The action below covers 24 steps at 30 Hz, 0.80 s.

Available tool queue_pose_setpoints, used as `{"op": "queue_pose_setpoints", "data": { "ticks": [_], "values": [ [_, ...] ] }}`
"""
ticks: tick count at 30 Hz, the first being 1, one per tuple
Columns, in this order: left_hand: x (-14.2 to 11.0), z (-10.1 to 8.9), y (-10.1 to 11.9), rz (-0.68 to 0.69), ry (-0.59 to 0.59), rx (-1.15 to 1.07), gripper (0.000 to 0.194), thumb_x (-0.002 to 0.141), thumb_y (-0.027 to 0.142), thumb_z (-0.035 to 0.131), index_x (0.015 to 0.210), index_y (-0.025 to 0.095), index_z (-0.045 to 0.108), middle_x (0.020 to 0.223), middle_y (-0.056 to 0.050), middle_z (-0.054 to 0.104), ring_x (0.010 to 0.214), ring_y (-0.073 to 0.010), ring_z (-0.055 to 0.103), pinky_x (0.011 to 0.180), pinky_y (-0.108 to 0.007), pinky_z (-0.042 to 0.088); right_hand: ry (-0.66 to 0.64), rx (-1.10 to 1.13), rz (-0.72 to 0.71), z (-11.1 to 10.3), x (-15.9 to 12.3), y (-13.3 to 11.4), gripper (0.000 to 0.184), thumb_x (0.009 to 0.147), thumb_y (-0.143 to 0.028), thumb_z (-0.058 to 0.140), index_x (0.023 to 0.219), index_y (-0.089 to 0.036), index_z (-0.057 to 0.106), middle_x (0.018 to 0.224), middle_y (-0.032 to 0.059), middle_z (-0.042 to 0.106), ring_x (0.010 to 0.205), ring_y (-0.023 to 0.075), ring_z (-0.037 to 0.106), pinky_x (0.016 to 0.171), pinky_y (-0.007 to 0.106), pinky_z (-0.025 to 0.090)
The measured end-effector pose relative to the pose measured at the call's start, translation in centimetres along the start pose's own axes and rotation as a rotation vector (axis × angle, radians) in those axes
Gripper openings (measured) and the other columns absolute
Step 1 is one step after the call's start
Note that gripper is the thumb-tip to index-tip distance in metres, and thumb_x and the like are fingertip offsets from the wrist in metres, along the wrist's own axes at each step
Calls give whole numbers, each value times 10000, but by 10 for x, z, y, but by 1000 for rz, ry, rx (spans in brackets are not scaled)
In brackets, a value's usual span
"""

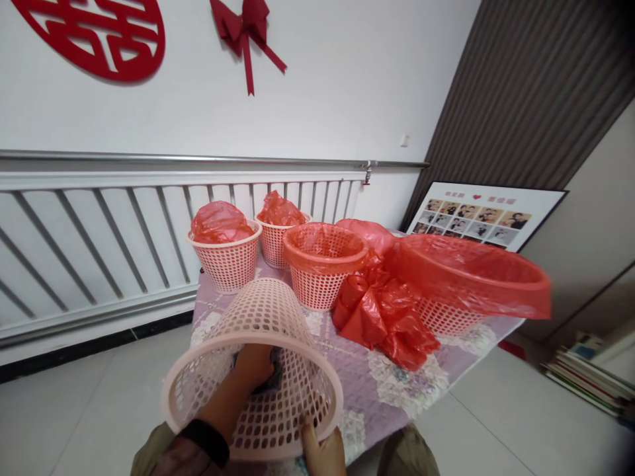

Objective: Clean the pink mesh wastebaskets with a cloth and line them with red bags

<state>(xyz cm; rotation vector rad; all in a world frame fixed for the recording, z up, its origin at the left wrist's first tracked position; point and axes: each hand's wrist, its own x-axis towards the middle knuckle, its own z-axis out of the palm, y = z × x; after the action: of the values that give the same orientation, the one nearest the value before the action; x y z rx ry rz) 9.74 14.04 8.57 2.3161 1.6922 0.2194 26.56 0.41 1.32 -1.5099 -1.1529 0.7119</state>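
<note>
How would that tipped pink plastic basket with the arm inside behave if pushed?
The pink plastic basket is probably light, given its many holes. It seems fairly stiff, holding its round shape. On its side, it might roll.

The tilted basket (294,396) appeared matt, perforated plastic. Right of it, the loose bags (377,314) were glossy, crinkled film; beneath it, the tabletop (350,370) presented textured cloth.
</note>
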Motion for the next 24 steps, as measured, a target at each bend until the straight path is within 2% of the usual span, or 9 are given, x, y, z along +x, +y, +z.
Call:
{"op": "queue_pose_setpoints", "data": {
  "ticks": [2, 5, 8, 11, 13, 16, 20, 24],
  "values": [
    [-19, 0, 5, -13, -48, -1, 491, 807, 216, 664, 1296, 179, 637, 1330, -151, 654, 1248, -345, 603, 1066, -550, 481, -7, -4, -1, -1, 0, -1, 661, 862, -686, 530, 1084, -120, 788, 1098, 207, 785, 1130, 379, 719, 992, 470, 569],
    [-57, 3, 10, -15, -106, -9, 553, 733, 181, 586, 1280, 184, 665, 1232, -165, 687, 1163, -369, 637, 1023, -538, 499, -24, -21, 3, -3, 0, -1, 637, 868, -669, 537, 1086, -123, 783, 1067, 187, 794, 1092, 345, 737, 952, 402, 588],
    [-98, 8, 12, -5, -161, -35, 622, 719, 192, 550, 1331, 240, 646, 1330, -127, 664, 1248, -331, 601, 1095, -483, 459, -44, -51, 11, -5, 0, -3, 583, 865, -652, 562, 1055, -151, 791, 1020, 156, 803, 1108, 317, 731, 916, 336, 594],
    [-124, 10, 14, -31, -259, -48, 703, 700, 202, 569, 1399, 263, 600, 1462, -115, 594, 1364, -321, 524, 1167, -456, 395, -53, -43, 7, -5, 2, -5, 573, 861, -648, 564, 1042, -155, 794, 1035, 150, 802, 1146, 317, 715, 945, 337, 580],
    [-131, 9, 16, -51, -296, -52, 738, 697, 201, 577, 1432, 256, 572, 1511, -120, 555, 1412, -317, 482, 1197, -446, 358, -48, -17, -2, -5, 2, -6, 596, 858, -655, 560, 1059, -144, 790, 1082, 161, 795, 1164, 322, 706, 978, 354, 566],
    [-132, 11, 17, -66, -257, -64, 735, 717, 189, 565, 1450, 247, 557, 1514, -119, 555, 1417, -296, 482, 1206, -422, 346, -51, 34, -29, -2, 1, -5, 643, 843, -688, 572, 1082, -130, 784, 1141, 177, 781, 1162, 330, 707, 1000, 375, 555],
    [-132, 15, 14, -104, -195, -94, 721, 740, 161, 562, 1459, 224, 549, 1524, -116, 549, 1427, -258, 479, 1219, -374, 330, -53, 49, -53, 4, -8, 2, 733, 771, -782, 614, 1078, -138, 780, 1064, 175, 800, 1038, 341, 750, 920, 393, 591],
    [-132, 18, 13, -115, -173, -159, 720, 733, 161, 584, 1449, 231, 559, 1537, -102, 540, 1447, -252, 460, 1234, -375, 318, 3, 40, -56, 8, -17, 5, 755, 782, -831, 560, 1028, -155, 789, 1035, 168, 806, 993, 344, 760, 891, 388, 597]
  ]
}}
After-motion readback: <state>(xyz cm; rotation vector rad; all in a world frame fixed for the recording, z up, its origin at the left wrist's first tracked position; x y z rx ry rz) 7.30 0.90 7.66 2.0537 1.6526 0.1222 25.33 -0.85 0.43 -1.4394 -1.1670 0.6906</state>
